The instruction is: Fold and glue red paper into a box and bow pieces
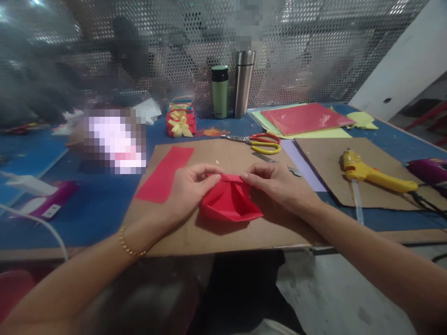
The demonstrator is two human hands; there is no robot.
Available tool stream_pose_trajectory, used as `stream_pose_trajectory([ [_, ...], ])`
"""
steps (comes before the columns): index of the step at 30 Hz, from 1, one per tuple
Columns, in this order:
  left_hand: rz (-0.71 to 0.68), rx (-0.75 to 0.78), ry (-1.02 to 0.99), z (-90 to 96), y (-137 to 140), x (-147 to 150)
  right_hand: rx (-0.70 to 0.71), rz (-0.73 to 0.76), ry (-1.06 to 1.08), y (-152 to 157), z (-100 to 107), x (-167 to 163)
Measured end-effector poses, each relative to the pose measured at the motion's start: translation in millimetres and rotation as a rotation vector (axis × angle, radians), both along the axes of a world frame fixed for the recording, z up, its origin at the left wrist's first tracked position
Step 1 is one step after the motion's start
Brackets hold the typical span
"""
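A folded red paper piece (230, 202), shaped like a small open pouch, lies over the brown cardboard sheet (206, 239). My left hand (190, 186) pinches its upper left corner between thumb and fingers. At the upper right corner, my right hand (277, 184) grips the same folded edge. The pouch opens toward me, with its wide lower rim spread. Beside my left hand rests a flat red paper strip (164, 174), partly covered by that hand. Scissors (265, 142) with red and yellow handles lie beyond my right hand, near a metal blade (279, 164).
A yellow glue gun (380, 179) rests on another cardboard piece (324, 163) at right. Behind stand a green tumbler (220, 93) and a steel flask (244, 86). A red pouch with yellow bows (181, 122) and red sheets (307, 118) sit farther back. A purple power strip (57, 202) is left.
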State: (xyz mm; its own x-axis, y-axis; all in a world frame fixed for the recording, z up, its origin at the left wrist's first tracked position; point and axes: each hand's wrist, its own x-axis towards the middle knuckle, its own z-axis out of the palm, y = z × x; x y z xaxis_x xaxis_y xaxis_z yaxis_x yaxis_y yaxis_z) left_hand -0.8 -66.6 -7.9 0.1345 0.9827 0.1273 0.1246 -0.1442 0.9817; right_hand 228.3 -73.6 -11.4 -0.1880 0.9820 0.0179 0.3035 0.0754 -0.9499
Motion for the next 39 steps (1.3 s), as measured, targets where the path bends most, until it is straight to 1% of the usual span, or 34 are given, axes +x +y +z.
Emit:
stream_pose_trajectory([
  [4, 0.0, -0.011, 0.008, 0.1, -0.8, -0.3, 0.036, 0.0, -0.012, 2.0, -5.4, 0.9],
  [9, -0.028, -0.058, 0.026, 1.7, -0.7, -2.4, 0.048, 0.018, -0.015, 2.3, -7.2, 1.6],
  [14, -0.058, -0.056, 0.034, -0.5, 2.1, -5.1, 0.095, 0.035, -0.046, 5.2, -10.4, 2.3],
  [24, -0.165, -0.117, 0.128, 1.8, 3.5, -6.1, 0.182, 0.091, -0.245, 1.3, -3.8, 0.5],
  [28, -0.202, -0.097, 0.217, 1.1, 3.6, -6.2, 0.217, 0.12, -0.271, -1.6, -3.1, -2.6],
  [33, -0.173, -0.021, 0.316, 6.0, 1.9, -5.9, 0.235, 0.165, -0.298, -2.2, -0.3, -3.3],
  [35, -0.168, -0.013, 0.31, 7.7, 1.5, -5.7, 0.204, 0.157, -0.288, -1.6, -0.3, -1.4],
  [37, -0.168, -0.027, 0.272, 8.1, 1.3, -5.4, 0.166, 0.105, -0.235, -0.7, -1.2, 1.1],
  [39, -0.165, -0.038, 0.244, 7.4, 1.0, -4.9, 0.159, 0.038, -0.17, -0.2, -1.5, 2.7],
])
